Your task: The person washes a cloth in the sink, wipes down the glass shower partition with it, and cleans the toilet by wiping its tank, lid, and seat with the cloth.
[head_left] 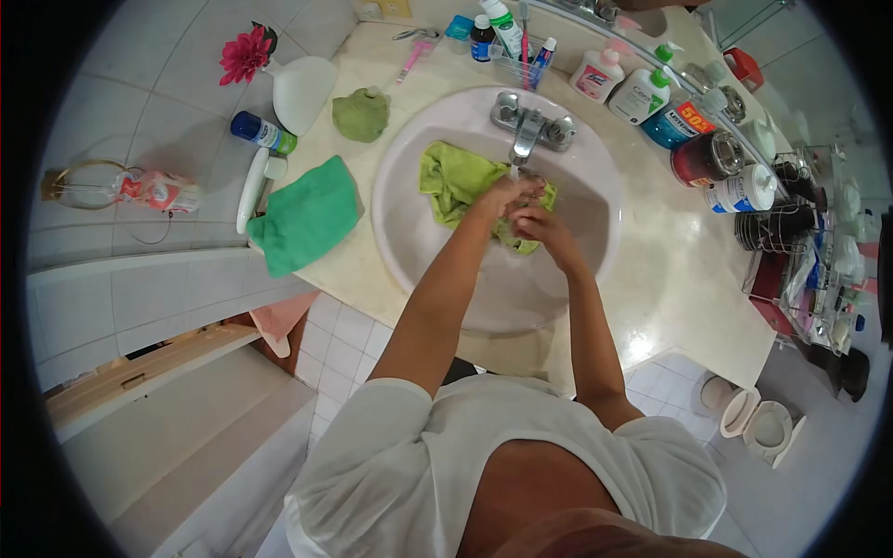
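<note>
**While the lime-green cloth (pixel 448 179) sits bunched up in the sink (pixel 507 296), both hands are right at its edge under the tap**

So, from the head view: the cloth is crumpled in the upper part of the basin, running from the left side over to beneath the faucet (pixel 530 126). The left hand (pixel 513 193) is just below the spout, with what looks like a bit of water coming down onto it. Its fingers look partly curled. The right hand (pixel 539 226) is right beside it, a little lower, half open with the fingers bent in toward the left. Both are over the cloth's right end, but they're kinda blurry and overlapping, so I can't tell whether either has a grip on it.

Left of the sink, a darker green cloth (pixel 307 219) lies at the edge of the counter (pixel 674 270), with a pale green pouch-like thing (pixel 361 115) closer to the basin and a pink razor (pixel 409 61) farther back. Behind the faucet there's a wire basket (pixel 510 71) holding a toothbrush and tubes. Off to the right, 2 pump bottles, (pixel 596 76) a blue bottle (pixel 672 125) and a dark red jar (pixel 699 160) are lined up along the mirror.
</note>
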Demonstrator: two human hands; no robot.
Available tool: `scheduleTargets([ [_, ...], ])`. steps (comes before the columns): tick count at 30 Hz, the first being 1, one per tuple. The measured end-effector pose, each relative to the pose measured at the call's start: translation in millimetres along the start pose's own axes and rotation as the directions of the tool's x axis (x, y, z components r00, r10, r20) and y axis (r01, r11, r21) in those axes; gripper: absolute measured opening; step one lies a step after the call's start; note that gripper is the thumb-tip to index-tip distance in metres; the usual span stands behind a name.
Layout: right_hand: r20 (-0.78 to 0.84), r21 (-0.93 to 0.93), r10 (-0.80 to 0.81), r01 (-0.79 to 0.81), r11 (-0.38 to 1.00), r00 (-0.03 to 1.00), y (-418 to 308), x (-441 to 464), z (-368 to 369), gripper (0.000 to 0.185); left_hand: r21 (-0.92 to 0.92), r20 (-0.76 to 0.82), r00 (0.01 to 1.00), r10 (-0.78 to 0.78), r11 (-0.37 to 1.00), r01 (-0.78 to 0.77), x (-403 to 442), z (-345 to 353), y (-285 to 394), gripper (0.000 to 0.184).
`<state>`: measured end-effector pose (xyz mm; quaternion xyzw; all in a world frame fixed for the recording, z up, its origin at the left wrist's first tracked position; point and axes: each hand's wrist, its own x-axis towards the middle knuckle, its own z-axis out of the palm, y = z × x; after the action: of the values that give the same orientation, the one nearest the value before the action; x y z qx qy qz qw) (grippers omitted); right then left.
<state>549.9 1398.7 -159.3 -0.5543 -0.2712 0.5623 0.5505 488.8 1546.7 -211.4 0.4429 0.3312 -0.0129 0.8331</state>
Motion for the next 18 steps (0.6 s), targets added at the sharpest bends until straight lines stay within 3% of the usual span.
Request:
scheduleTargets([
  [3,-0.208,-0.262,0.081,-0.136,0.956,0.975,6.5,-14.9,-32.8,0.027,0.183,-0.090,0.994,-0.065,0.980,0.080,-0.2,-0.7,14.2,0.042],
  [4,-0.214,-0.246,0.096,-0.149,0.958,0.972,5.7,-18.6,-37.5,0.028,0.227,-0.112,0.991,-0.074,0.969,0.098,7.6,-4.4,15.2,0.040],
  [7,-0.223,-0.224,0.124,-0.174,0.959,0.967,3.1,-23.8,-43.2,0.030,-0.003,-0.217,0.956,0.198,0.979,-0.204,30.5,-12.2,1.0,0.021],
  [10,-0.272,-0.325,0.064,-0.154,0.933,0.960,8.3,-22.4,-42.8,0.037,0.128,-0.209,0.945,0.254,0.964,-0.231,23.3,-12.3,4.9,0.019],
  [13,-0.380,-0.574,-0.117,-0.135,0.808,0.918,31.2,-5.7,-42.8,0.052,-0.306,-0.249,0.952,0.177,0.918,-0.251,7.3,-5.1,8.3,0.019],
  [15,-0.417,-0.724,-0.228,-0.170,0.668,0.880,41.7,9.5,-41.1,0.060,-0.186,-0.261,0.938,0.227,0.942,-0.280,-13.8,-0.5,14.2,0.026],
  [16,-0.454,-0.711,-0.246,-0.182,0.679,0.856,53.0,21.7,-40.0,0.063,-0.126,-0.265,0.931,0.253,0.948,-0.293,-21.5,-2.7,15.2,0.030],
  [18,-0.525,-0.684,-0.282,-0.202,0.701,0.803,71.5,44.6,-29.6,0.070,0.370,-0.339,0.840,0.423,0.881,-0.295,-12.0,-37.9,-13.5,0.034],
])
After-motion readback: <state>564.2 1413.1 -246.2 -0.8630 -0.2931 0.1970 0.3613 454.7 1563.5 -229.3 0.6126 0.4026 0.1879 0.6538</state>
